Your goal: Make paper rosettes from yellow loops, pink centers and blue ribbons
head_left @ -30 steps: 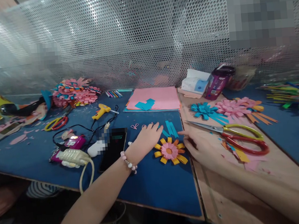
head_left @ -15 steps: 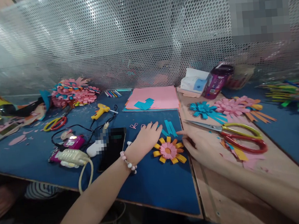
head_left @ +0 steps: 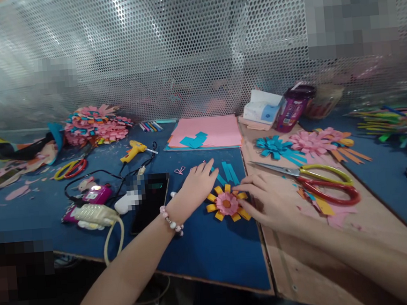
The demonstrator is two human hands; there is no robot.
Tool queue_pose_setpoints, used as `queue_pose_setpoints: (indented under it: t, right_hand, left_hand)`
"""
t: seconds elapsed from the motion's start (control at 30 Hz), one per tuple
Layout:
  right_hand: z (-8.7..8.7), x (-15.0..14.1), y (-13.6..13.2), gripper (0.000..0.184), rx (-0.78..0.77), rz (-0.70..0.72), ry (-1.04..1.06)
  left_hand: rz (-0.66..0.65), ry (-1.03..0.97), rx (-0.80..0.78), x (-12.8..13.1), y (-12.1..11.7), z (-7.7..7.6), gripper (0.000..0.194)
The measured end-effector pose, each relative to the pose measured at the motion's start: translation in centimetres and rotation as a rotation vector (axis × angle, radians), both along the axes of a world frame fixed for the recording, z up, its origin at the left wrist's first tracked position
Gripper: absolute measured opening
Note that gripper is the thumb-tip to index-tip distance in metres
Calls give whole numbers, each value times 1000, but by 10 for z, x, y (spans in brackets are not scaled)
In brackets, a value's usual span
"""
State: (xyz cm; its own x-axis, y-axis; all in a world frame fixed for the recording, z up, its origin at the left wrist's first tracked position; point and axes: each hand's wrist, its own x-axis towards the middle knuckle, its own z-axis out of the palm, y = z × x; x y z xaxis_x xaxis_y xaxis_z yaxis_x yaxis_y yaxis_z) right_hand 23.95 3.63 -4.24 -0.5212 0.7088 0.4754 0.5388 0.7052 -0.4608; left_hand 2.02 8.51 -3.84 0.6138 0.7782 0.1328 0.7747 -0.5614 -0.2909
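A small paper flower (head_left: 226, 204) with a pink middle and yellow loop petals lies on the blue mat (head_left: 204, 251). My left hand (head_left: 198, 181), with a bead bracelet at the wrist, rests flat on the mat just left of the flower, fingers stretched out toward blue paper strips (head_left: 228, 172). My right hand (head_left: 268, 199) touches the flower's right petals with its fingertips, fingers extended. Large red and yellow scissors (head_left: 315, 183) lie on the wooden board right of that hand.
A stack of pink paper (head_left: 210, 130) lies behind the flower. A yellow glue gun (head_left: 133, 151), a phone (head_left: 150, 201), a cabled plug (head_left: 92, 213), small scissors (head_left: 67, 169) and a flower heap (head_left: 94, 126) sit left. Finished flowers (head_left: 305, 144), tissues (head_left: 261, 110) and a jar (head_left: 294, 107) sit right.
My right hand has moved left from the board's edge onto the flower's right side. My left hand has barely shifted. The view has tilted slightly.
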Motion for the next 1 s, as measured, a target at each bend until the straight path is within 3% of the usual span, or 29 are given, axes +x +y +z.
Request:
queue_pose_setpoints:
  t: [0.2, 1.0]
  right_hand:
    - [5, -4, -5, 25, 42, 47, -127]
    - [3, -14, -5, 18, 101, 5, -79]
  left_hand:
    - [-6, -15, 27, 1, 0, -1, 44]
    - [-3, -11, -15, 2, -1, -4, 46]
